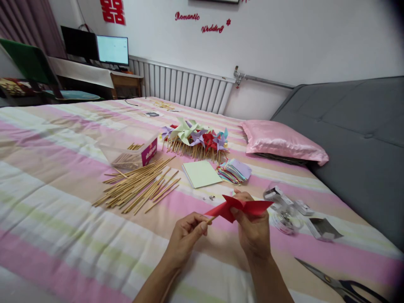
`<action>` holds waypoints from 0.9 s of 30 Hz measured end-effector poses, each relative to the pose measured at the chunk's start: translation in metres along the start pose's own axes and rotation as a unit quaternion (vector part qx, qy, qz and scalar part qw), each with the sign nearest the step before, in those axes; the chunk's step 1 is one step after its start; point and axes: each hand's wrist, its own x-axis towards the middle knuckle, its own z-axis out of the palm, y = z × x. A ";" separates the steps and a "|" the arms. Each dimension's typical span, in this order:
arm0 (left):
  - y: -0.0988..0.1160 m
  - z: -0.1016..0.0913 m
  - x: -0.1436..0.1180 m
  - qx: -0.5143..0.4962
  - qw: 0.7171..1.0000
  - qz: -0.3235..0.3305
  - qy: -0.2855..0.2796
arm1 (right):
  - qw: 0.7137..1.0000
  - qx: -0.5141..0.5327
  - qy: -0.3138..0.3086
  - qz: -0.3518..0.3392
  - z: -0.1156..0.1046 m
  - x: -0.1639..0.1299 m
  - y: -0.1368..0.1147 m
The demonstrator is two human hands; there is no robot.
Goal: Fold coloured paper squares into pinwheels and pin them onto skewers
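Observation:
My left hand (pixel 187 233) pinches a thin wooden stick (pixel 211 219) whose tip meets a red paper pinwheel (pixel 244 207). My right hand (pixel 254 229) grips the red pinwheel from behind, thumb on its centre. Both hands hover low over the striped bedspread (pixel 63 168). Just beyond them lie a few small metal pins (pixel 210 197), a pale green paper square (pixel 202 173) and a stack of coloured paper squares (pixel 235 171).
A loose pile of wooden sticks (pixel 140 185) lies to the left, beside a clear box of sticks (pixel 132 151). Finished pinwheels (pixel 195 139) are heaped farther back. Right: a plastic pin container (pixel 284 208), scissors (pixel 341 284), pink pillow (pixel 280 141), grey headboard (pixel 362 139).

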 end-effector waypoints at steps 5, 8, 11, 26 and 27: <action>0.000 0.006 -0.001 0.011 0.999 -0.033 -0.022 | 0.991 0.057 0.037 0.114 0.006 0.002 0.006; 0.001 0.011 -0.002 0.008 0.997 -0.051 -0.058 | 0.980 0.070 0.051 0.177 0.007 0.004 0.007; 0.002 0.012 -0.001 0.002 0.998 -0.050 -0.045 | 0.975 0.093 0.012 0.200 0.004 0.007 0.005; 0.001 0.011 -0.001 0.060 0.996 -0.041 -0.045 | 0.971 0.043 0.074 0.222 0.000 0.010 0.003; 0.001 0.010 -0.001 0.063 0.996 -0.040 -0.047 | 0.971 0.041 0.071 0.223 -0.001 0.010 0.003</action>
